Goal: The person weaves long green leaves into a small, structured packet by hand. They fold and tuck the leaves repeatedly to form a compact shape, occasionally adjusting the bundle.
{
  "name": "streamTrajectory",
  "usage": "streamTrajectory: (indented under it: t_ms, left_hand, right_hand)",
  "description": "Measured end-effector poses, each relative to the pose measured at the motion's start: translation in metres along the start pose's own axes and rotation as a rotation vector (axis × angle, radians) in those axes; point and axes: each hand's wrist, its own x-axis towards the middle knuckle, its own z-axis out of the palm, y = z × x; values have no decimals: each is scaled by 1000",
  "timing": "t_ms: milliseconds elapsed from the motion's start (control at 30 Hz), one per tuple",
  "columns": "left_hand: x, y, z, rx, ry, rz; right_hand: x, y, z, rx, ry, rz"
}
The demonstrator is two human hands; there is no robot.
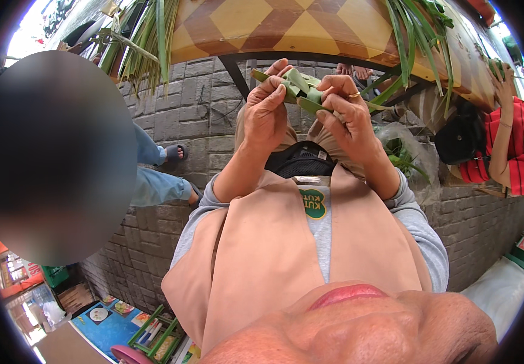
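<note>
Above the person's lap, beside a table (310, 30) with a yellow-and-brown diamond top strewn with long green leaves (416, 30), the left hand (266, 109) and right hand (345, 115) both pinch a folded green leaf strip (301, 91) held between them over grey paving.

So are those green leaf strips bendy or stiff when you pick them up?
Probably bendy: the green leaf strips are folded into sharp creases between the left hand and right hand without snapping. They look thin, so likely light. The loose ends stick out fairly straight, so they seem a little springy rather than limp.
</note>
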Motion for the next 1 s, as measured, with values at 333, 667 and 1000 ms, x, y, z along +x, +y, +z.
streamTrajectory:
  t_ms: [333, 667, 1000]
  left_hand:
    - [3, -11, 3, 126, -4, 97]
    - [7, -11, -6, 297, -29, 203]
    - [12, -1, -2, 592, -65, 369]
  right_hand:
    - [6, 10, -2, 143, 53, 237]
    - [8, 16, 0, 52, -49, 134]
    - [15, 4, 0, 22, -111, 93]
